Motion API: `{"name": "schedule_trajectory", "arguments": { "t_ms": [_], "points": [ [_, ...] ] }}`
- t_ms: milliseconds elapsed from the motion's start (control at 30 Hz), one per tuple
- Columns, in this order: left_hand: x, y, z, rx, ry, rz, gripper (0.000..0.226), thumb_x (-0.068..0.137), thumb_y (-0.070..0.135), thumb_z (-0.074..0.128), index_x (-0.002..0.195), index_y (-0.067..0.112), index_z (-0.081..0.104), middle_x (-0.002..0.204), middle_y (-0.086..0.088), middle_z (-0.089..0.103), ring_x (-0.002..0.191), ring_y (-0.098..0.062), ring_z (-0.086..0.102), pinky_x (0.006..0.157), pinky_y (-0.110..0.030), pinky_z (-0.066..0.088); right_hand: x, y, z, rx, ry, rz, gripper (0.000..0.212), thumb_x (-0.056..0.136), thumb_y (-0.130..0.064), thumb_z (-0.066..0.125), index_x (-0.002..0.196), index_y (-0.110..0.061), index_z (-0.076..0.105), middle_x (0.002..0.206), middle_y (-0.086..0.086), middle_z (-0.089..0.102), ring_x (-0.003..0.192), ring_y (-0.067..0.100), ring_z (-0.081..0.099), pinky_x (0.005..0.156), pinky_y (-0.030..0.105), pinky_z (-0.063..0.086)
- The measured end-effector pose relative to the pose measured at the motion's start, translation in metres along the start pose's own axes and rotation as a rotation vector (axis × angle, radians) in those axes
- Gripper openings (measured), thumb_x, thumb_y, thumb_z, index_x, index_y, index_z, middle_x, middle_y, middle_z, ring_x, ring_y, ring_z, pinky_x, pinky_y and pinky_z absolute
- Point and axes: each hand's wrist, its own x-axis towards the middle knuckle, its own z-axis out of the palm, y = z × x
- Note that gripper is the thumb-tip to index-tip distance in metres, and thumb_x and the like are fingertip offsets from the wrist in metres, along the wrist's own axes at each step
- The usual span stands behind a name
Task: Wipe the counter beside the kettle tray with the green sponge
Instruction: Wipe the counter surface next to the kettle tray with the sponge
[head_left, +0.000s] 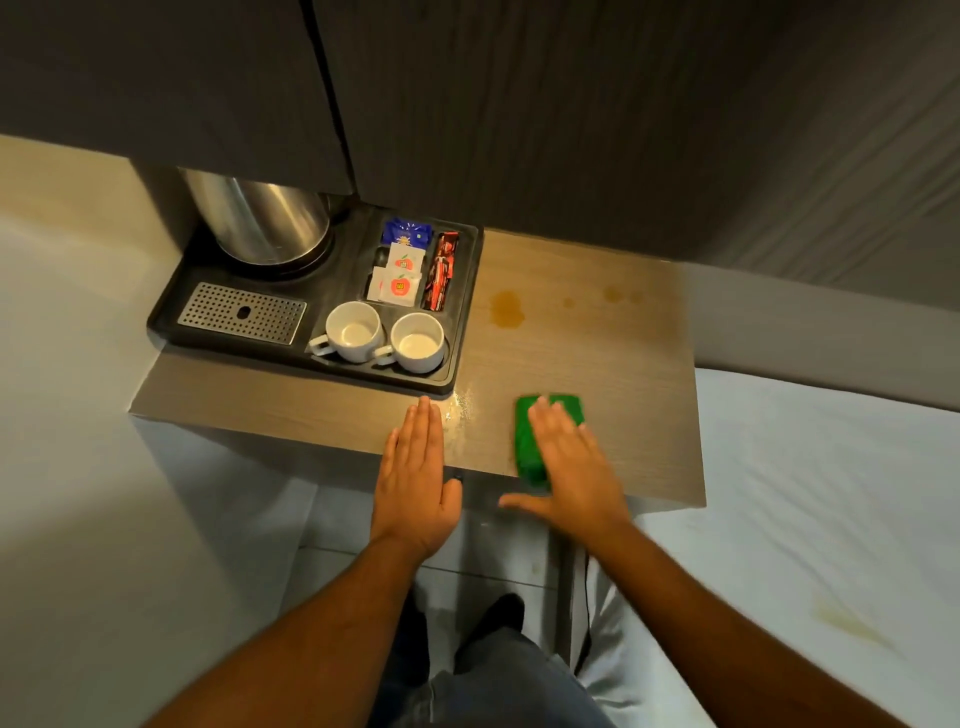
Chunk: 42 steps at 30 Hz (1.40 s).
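A green sponge (527, 441) lies on the wooden counter (597, 364) near its front edge, right of the black kettle tray (465, 291). My right hand (569, 467) rests flat on the sponge with fingers spread, covering most of it. My left hand (415, 473) lies flat and open on the counter just in front of the tray's front right corner. A brown stain (508, 309) marks the counter beside the tray, with smaller spots (613, 293) further right. A wet, shiny patch (462, 408) sits between my hands.
The tray holds a steel kettle (260, 218), a metal drip grille (241, 312), two white cups (384, 338) and sachets (410, 265). A dark cabinet (467, 104) hangs low over the counter's back. A white bed (831, 519) lies to the right.
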Motion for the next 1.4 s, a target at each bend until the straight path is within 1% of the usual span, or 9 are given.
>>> {"name": "schedule_trajectory", "arguments": {
  "t_ms": [133,267,500,700,800,967,1167,1300,1400],
  "points": [
    [0.003,-0.006,-0.005,-0.026,0.037,-0.080,0.098,0.088,0.031,0.036,0.173,0.009,-0.007,0.184,-0.009,-0.011,0.171,-0.022,-0.011,0.139,-0.047,-0.001,0.052,-0.010,-0.021,-0.014,-0.124,0.087,0.170,0.057,-0.085,0.083,0.169,-0.014,-0.023,0.178,0.008,-0.025,0.166,0.029,-0.020,0.136,0.055,0.002],
    [0.002,0.001,-0.004,-0.139,0.108,-0.122,0.084,0.098,0.027,0.031,0.174,0.007,0.003,0.184,-0.009,-0.002,0.171,-0.022,-0.002,0.139,-0.046,0.000,0.043,-0.052,-0.008,0.050,-0.125,-0.010,0.170,0.058,-0.084,0.084,0.169,-0.012,-0.022,0.178,0.010,-0.027,0.165,0.030,-0.023,0.134,0.052,-0.007],
    [0.008,0.007,-0.003,-0.200,0.172,-0.216,0.070,0.111,0.041,0.015,0.174,0.009,0.009,0.184,-0.007,0.007,0.171,-0.021,0.006,0.139,-0.046,0.006,0.010,-0.106,0.020,0.023,-0.141,-0.133,0.157,0.068,-0.067,0.090,0.171,-0.011,-0.014,0.179,0.011,-0.023,0.166,0.029,-0.020,0.136,0.051,-0.003],
    [0.013,0.010,-0.002,-0.153,0.166,-0.170,0.074,0.109,0.044,0.010,0.174,0.009,0.014,0.184,-0.008,0.012,0.170,-0.021,0.009,0.139,-0.047,0.006,0.044,-0.080,-0.020,0.155,-0.280,-0.185,0.126,0.088,-0.059,0.071,0.172,-0.018,-0.015,0.180,0.002,-0.023,0.166,0.021,-0.022,0.135,0.051,-0.006],
    [0.014,0.011,-0.001,-0.125,0.132,-0.081,0.070,0.111,0.040,0.016,0.174,0.011,0.010,0.184,-0.007,0.010,0.170,-0.018,0.003,0.139,-0.046,0.005,0.023,-0.060,-0.020,0.197,-0.277,-0.136,0.099,0.101,-0.056,0.045,0.172,-0.023,-0.016,0.179,-0.002,-0.024,0.165,0.016,-0.022,0.135,0.055,-0.003],
    [0.013,0.008,0.008,0.116,-0.086,-0.027,0.099,0.095,0.044,0.035,0.171,0.012,-0.019,0.182,-0.010,-0.022,0.169,-0.028,-0.020,0.137,-0.057,-0.005,0.017,-0.036,-0.023,0.184,-0.158,0.005,0.086,0.100,-0.064,0.013,0.172,-0.024,-0.012,0.179,-0.003,-0.020,0.165,0.017,-0.018,0.134,0.051,-0.007],
    [0.018,0.005,0.003,0.134,-0.234,-0.008,0.118,0.090,0.051,0.054,0.169,0.014,-0.025,0.178,-0.011,-0.034,0.164,-0.031,-0.031,0.135,-0.058,-0.011,0.153,-0.007,-0.072,0.159,-0.087,0.207,0.074,0.111,-0.049,0.020,0.173,-0.016,-0.005,0.182,0.006,-0.010,0.168,0.024,-0.008,0.136,0.053,0.002],
    [0.018,0.006,0.000,0.158,-0.241,-0.039,0.116,0.093,0.047,0.055,0.169,0.013,-0.026,0.176,-0.010,-0.037,0.164,-0.031,-0.032,0.136,-0.057,-0.011,0.190,-0.032,-0.078,0.115,-0.055,0.147,0.073,0.112,-0.043,0.027,0.173,-0.015,-0.002,0.182,0.008,-0.007,0.168,0.026,-0.006,0.136,0.053,0.003],
    [0.012,0.006,0.001,0.149,-0.196,-0.033,0.112,0.092,0.044,0.051,0.170,0.012,-0.022,0.179,-0.011,-0.030,0.166,-0.029,-0.027,0.137,-0.055,-0.007,0.144,-0.043,-0.061,0.084,-0.097,0.004,0.077,0.109,-0.042,0.031,0.173,-0.017,-0.002,0.182,0.007,-0.008,0.168,0.026,-0.007,0.136,0.053,0.004]
  ]
}}
